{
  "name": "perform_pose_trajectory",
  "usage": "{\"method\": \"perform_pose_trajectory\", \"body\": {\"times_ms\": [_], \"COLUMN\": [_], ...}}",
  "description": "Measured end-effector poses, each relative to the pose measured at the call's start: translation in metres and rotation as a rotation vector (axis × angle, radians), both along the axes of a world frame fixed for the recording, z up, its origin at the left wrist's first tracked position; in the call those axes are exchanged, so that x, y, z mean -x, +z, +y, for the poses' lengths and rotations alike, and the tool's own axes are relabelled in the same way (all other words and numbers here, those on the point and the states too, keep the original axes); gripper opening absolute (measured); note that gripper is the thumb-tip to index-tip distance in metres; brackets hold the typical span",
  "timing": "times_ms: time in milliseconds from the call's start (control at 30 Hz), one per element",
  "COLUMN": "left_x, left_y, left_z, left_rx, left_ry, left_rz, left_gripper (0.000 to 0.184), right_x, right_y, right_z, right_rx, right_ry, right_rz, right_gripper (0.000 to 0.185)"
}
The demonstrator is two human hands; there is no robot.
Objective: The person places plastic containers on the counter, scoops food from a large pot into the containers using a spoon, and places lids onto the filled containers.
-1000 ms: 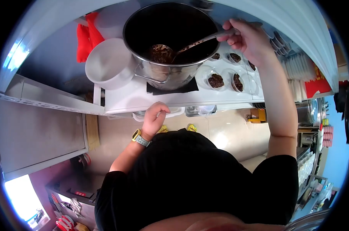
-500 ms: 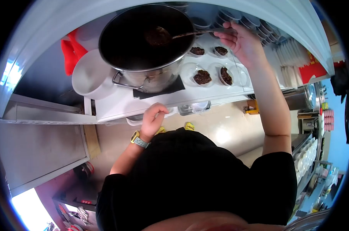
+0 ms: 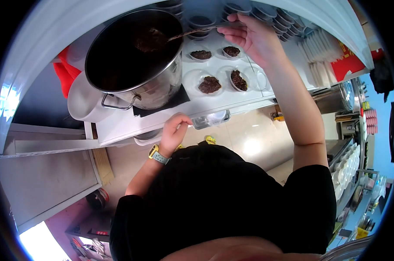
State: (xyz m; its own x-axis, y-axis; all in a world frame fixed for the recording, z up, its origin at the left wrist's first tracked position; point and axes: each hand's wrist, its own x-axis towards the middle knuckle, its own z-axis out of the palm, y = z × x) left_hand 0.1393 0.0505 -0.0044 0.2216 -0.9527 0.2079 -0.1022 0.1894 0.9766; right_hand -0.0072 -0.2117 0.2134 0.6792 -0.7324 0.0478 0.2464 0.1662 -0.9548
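Observation:
My right hand [image 3: 254, 42] is closed around the handle end of a long ladle [image 3: 196, 31]. The ladle's bowl, filled with something dark, is over or inside the mouth of a deep steel pot [image 3: 160, 89]; how deep it sits is hard to tell against the dark interior. Right of the pot stand clear plastic cups with dark, chunky sauce, among them a near cup [image 3: 209, 85], a tilted-looking cup [image 3: 238, 81] and a farther cup [image 3: 201, 55]. My left hand [image 3: 174, 131], loosely curled and holding nothing visible, hovers before the counter's front edge, near my body.
A white round tub [image 3: 85, 98] stands left of the pot, by a red cloth-like item [image 3: 65, 71]. The pot rests on a dark mat [image 3: 179, 102]. Stacked clear containers [image 3: 284, 21] and white lids or trays [image 3: 314, 54] line the back right. A shelf edge arches overhead.
The view has shifted, so pot, cups and counter appear farther left. My right hand and the ladle have moved left in view, staying at the pot. My left hand looks nearly unchanged.

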Motion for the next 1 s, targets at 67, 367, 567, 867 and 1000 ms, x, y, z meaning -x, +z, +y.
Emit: {"method": "perform_pose_trajectory", "body": {"times_ms": [67,367,567,867,1000], "left_x": [0.002,0.015,0.029,0.137,0.201], "left_y": [0.0,-0.001,-0.005,0.004,-0.014], "left_z": [-0.001,-0.008,-0.027,-0.122,-0.159], "left_rx": [-0.024,-0.026,-0.038,0.13,0.095], "left_ry": [-0.037,0.035,-0.044,-0.513,-0.465], "left_rz": [0.013,0.006,0.002,-0.504,-0.749], "left_gripper": [0.014,0.014,0.016,0.038,0.054], "right_x": [0.0,0.04,0.166,0.288,0.291], "right_y": [-0.006,-0.009,-0.012,-0.168,-0.208], "right_z": [-0.008,-0.044,-0.024,0.074,0.081], "right_rx": [0.017,-0.055,-0.148,0.286,0.954], "right_ry": [0.045,0.002,-0.449,-0.938,-0.816], "right_rz": [0.021,-0.016,-0.135,0.226,0.502], "right_gripper": [0.027,0.026,0.026,0.029,0.013]}}
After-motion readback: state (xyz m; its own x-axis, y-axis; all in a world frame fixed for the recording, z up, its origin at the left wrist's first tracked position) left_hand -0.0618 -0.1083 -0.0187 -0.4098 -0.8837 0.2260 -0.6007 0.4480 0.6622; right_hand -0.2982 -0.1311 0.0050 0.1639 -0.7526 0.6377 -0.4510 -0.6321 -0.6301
